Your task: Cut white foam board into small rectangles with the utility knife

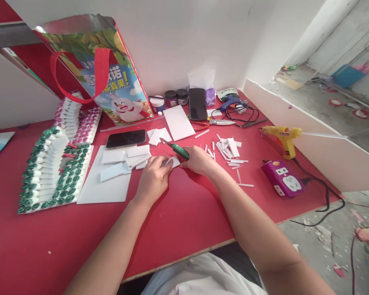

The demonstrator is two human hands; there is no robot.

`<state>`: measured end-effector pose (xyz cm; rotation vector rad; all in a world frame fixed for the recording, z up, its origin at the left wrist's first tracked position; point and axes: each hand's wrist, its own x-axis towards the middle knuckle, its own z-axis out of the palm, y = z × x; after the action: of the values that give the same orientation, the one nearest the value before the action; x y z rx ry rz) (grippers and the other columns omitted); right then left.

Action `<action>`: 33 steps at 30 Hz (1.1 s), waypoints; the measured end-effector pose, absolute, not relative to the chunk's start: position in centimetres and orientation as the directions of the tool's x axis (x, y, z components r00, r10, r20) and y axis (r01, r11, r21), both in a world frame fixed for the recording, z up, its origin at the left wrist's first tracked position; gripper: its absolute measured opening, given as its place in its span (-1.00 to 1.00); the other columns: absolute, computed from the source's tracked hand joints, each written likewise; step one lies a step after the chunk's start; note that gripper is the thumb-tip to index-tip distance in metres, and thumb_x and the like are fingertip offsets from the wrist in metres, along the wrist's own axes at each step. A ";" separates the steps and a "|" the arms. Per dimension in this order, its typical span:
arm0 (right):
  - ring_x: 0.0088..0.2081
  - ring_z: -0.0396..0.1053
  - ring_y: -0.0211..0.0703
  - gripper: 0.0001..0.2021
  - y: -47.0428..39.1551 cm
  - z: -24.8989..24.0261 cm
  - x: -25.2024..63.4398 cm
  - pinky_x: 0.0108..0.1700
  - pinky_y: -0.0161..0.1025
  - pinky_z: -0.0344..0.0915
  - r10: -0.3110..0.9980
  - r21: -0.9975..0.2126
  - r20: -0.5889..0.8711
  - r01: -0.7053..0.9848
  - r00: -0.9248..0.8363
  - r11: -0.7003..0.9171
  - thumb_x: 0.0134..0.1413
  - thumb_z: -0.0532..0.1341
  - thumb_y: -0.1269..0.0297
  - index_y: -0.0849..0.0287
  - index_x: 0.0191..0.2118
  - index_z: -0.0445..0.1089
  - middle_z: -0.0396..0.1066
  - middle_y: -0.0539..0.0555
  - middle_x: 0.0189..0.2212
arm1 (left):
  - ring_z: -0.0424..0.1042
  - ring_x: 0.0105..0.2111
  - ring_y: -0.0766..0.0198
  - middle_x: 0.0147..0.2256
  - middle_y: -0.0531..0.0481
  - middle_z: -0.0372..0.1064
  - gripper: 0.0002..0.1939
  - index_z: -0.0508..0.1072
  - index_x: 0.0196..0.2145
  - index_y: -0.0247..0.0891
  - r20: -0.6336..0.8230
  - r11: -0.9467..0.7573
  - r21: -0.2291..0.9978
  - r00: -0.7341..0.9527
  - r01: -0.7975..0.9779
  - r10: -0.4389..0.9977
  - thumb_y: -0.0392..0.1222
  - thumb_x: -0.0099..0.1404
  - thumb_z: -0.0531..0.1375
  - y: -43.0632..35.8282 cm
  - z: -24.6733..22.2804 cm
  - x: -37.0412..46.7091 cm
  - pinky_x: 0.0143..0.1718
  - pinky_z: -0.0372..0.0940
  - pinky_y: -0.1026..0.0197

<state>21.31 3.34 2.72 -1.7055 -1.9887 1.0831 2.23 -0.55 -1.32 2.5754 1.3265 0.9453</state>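
Note:
My right hand (198,159) is closed around a green utility knife (180,150), its blade pointing up and to the left. Fingers of the same hand also rest by the right end of a small white board piece (173,162). From the left, my left hand (153,175) grips this piece, fingers bent and pressed against it on the red table. A ring shows on that hand. Just left of it, several cut white rectangles (113,156) lie on a larger white sheet (101,194). Thin white strips (229,149) are heaped right of my right hand.
A black phone (126,139), paint jars (170,98), scissors (222,122) and another phone (197,104) lie behind. At right are a yellow glue gun (283,137) and a purple power socket (283,180) with cords. Green-trimmed white craftwork (53,172) and a printed bag (98,73) stand left.

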 end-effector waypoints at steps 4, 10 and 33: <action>-0.39 0.34 -0.21 -0.85 3.5 2.6 21.3 -0.39 -0.33 0.07 0.940 -0.692 -0.240 0.722 -0.244 0.011 -0.11 0.37 0.41 0.14 -0.40 0.38 0.44 -0.04 -0.46 | 0.36 -0.15 0.05 -0.16 -0.18 0.45 -0.66 0.54 -0.04 -0.19 0.481 -0.617 0.316 0.439 0.720 0.759 -0.40 0.40 0.03 -0.6 -1.4 2.2 -0.13 0.37 -0.01; -0.38 0.35 -0.20 -0.84 3.5 2.3 21.4 -0.39 -0.33 0.07 0.943 -0.681 -0.222 0.731 -0.248 0.032 -0.10 0.37 0.39 0.13 -0.35 0.41 0.46 -0.02 -0.44 | 0.35 -0.15 0.05 -0.14 -0.19 0.47 -0.65 0.54 -0.05 -0.20 0.478 -0.632 0.322 0.455 0.705 0.751 -0.43 0.39 0.03 -0.4 -1.4 2.0 -0.14 0.37 -0.01; -0.40 0.33 -0.23 -0.91 2.8 3.0 21.9 -0.37 -0.35 0.09 0.938 -0.676 -0.198 0.733 -0.284 0.079 -0.05 0.31 0.41 0.14 -0.40 0.37 0.43 -0.05 -0.45 | 0.39 -0.10 0.05 -0.09 -0.20 0.50 -0.68 0.57 -0.08 -0.25 0.518 -0.686 0.298 0.492 0.664 0.700 -0.45 0.38 0.08 0.1 -1.6 1.5 -0.11 0.41 0.00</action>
<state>21.85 2.84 3.00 -1.6711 -2.0726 1.0127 1.47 0.11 -1.60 2.6623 1.2186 0.9661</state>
